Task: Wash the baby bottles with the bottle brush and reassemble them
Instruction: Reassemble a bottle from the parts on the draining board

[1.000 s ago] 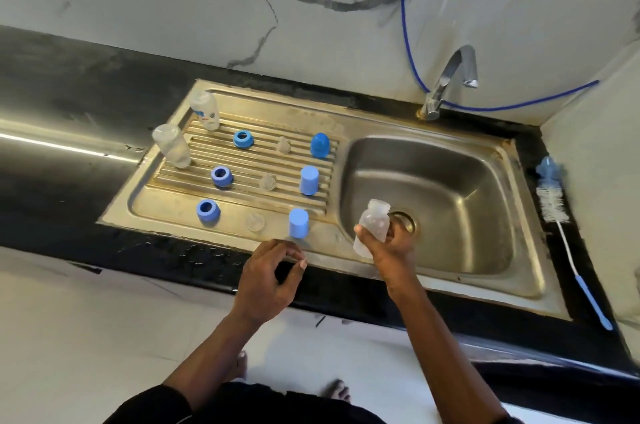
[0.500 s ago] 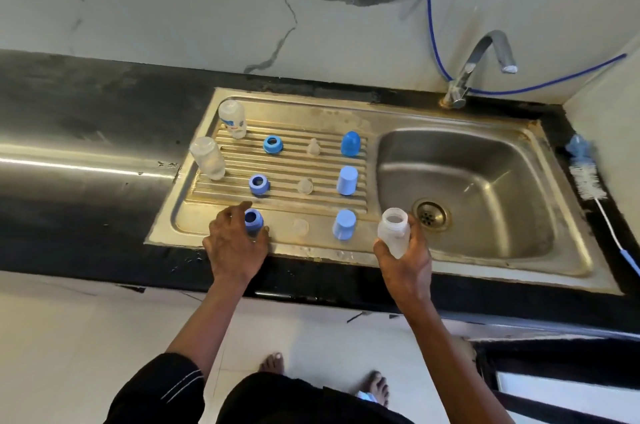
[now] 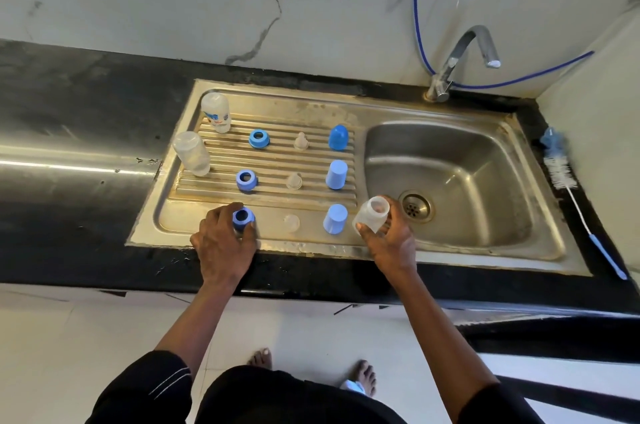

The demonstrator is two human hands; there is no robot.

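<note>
My right hand (image 3: 389, 240) grips a clear empty baby bottle (image 3: 372, 214), mouth up, above the sink's front rim. My left hand (image 3: 223, 243) pinches a blue collar ring (image 3: 242, 218) at the near left of the steel drainboard (image 3: 311, 112). Two more blue rings (image 3: 259, 138) (image 3: 246, 180), three clear teats (image 3: 301, 141) (image 3: 294, 181) (image 3: 291, 223) and three blue caps (image 3: 338, 137) (image 3: 336, 174) (image 3: 335, 218) stand in rows on the drainboard. Two other bottles (image 3: 216, 112) (image 3: 191, 153) stand at its left edge. The bottle brush (image 3: 568, 181) lies on the counter at the right.
The sink basin (image 3: 485, 181) with its drain (image 3: 414, 206) lies right of the drainboard, a tap (image 3: 460, 56) behind it. Blue and black hoses (image 3: 417, 8) hang on the marble wall. Black counter (image 3: 69, 146) stretches to the left. My bare feet stand on white floor tiles below.
My left hand has moved left along the drainboard's front and taken hold of the nearest blue ring. My right hand has turned the bottle upright and brought it from over the basin to the front rim.
</note>
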